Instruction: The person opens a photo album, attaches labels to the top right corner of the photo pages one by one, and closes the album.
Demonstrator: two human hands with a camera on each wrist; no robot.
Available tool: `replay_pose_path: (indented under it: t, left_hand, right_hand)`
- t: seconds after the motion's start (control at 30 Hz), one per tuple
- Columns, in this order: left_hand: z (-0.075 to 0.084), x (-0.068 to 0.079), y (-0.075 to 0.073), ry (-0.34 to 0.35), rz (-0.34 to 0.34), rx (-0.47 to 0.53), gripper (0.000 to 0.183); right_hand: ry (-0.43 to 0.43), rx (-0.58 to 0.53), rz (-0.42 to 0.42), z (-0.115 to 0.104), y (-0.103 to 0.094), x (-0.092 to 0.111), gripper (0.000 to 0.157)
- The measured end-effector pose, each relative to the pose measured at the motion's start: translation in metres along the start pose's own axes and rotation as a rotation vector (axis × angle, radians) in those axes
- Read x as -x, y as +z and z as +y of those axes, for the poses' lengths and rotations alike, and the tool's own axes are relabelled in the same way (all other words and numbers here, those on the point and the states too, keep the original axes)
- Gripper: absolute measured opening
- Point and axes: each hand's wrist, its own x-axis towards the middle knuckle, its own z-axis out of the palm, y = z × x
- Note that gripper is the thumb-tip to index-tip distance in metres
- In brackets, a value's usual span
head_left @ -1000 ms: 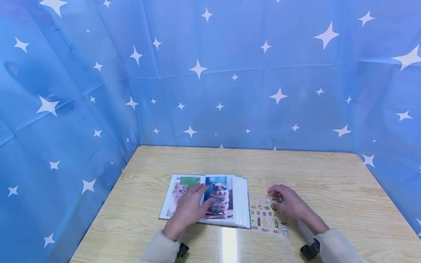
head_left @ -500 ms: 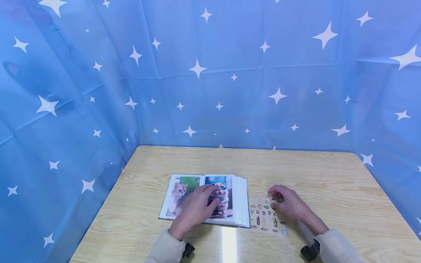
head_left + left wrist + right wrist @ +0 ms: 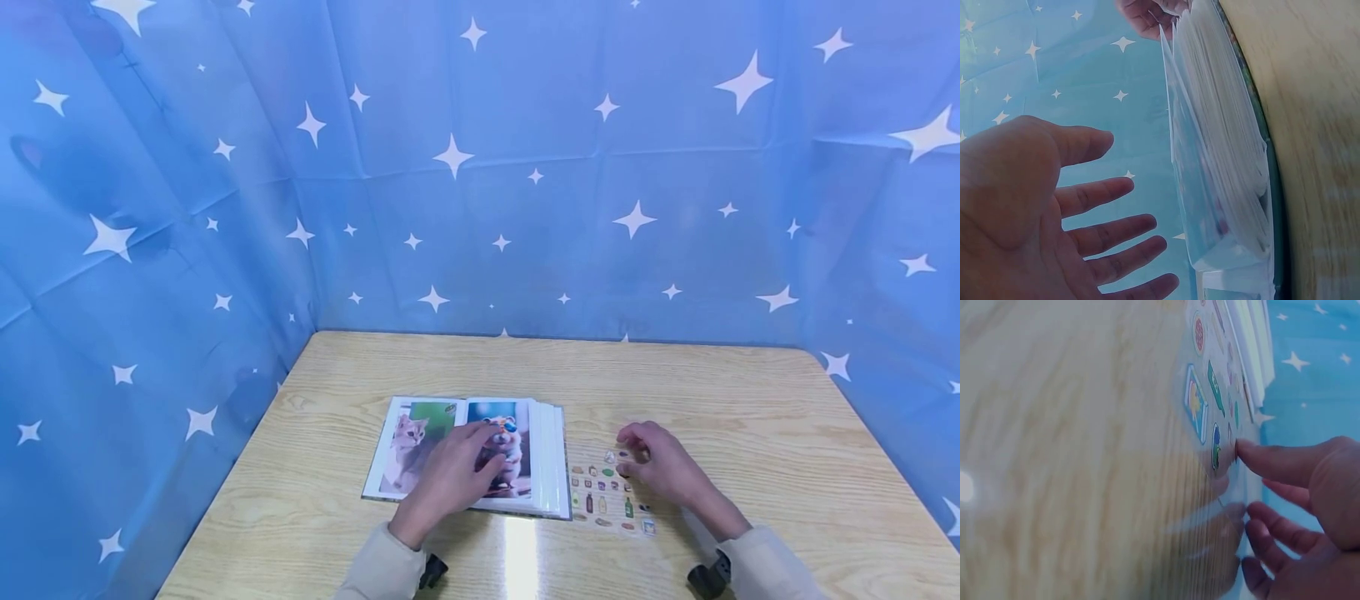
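Observation:
A photo album [image 3: 553,467] lies spread on the table, a cat picture [image 3: 408,442] on its left page and a hamster in sunglasses [image 3: 510,454] on its right. Over the album is my left hand [image 3: 450,475], its fingers apart and holding nothing; in the left wrist view the hand [image 3: 1054,206] stands clear of the raised page edges. To the right of the album is a clear sticker sheet [image 3: 600,492] with small food and bottle stickers. At its right edge my right hand [image 3: 660,462] bends its fingers, the thumb touching the sheet [image 3: 1200,406] and a gap before the fingertips.
The wooden table [image 3: 360,367] bears the album and the sheet. A blue curtain [image 3: 480,208] with white stars hangs behind and to the left. Dark wrist cameras sit under both sleeves. A bright glare strip [image 3: 521,554] lies near the front edge.
My left hand has shifted right over the album, uncovering more of the cat and covering part of the hamster. The right hand stays almost in place by the sticker sheet.

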Motion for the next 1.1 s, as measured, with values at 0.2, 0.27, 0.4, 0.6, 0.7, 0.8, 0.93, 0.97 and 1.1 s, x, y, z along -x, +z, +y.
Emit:
replay_pose_path:
  t: [0.2, 0.27, 0.4, 0.6, 0.7, 0.8, 0.93, 0.97, 1.1]
  left_hand:
    - [0.0, 0.0, 0.0, -0.002, -0.007, 0.001, 0.046]
    - [0.0, 0.0, 0.0, 0.001, -0.008, 0.006, 0.046]
    - [0.0, -0.001, 0.001, 0.019, 0.0, 0.008, 0.046]
    - [0.002, -0.002, 0.001, 0.038, 0.009, 0.014, 0.045]
    - [0.004, -0.003, 0.002, 0.038, 0.003, 0.015, 0.045]
    - [0.006, -0.004, 0.003, 0.051, 0.006, 0.007, 0.043]
    - [0.009, -0.006, 0.005, 0.075, 0.014, -0.007, 0.041]
    - [0.01, -0.006, 0.006, 0.078, 0.014, -0.006, 0.041]
    - [0.014, -0.007, 0.007, 0.067, -0.013, 0.016, 0.041]
  right_hand:
    - [0.027, 0.028, 0.018, 0.001, 0.0, 0.0, 0.034]
    - [0.027, 0.031, 0.025, 0.001, 0.0, 0.0, 0.034]
    - [0.029, 0.036, 0.043, 0.001, 0.0, -0.001, 0.033]
    - [0.046, 0.026, 0.049, 0.0, 0.001, -0.001, 0.032]
    - [0.058, 0.015, 0.042, 0.0, 0.0, -0.002, 0.032]
    - [0.053, 0.011, 0.035, 0.001, 0.0, -0.002, 0.032]
    - [0.031, 0.014, 0.036, 0.003, 0.001, -0.003, 0.033]
    - [0.024, 0.015, 0.037, 0.003, 0.001, -0.004, 0.033]
    - [0.005, 0.05, 0.042, 0.002, 0.001, -0.005, 0.035]
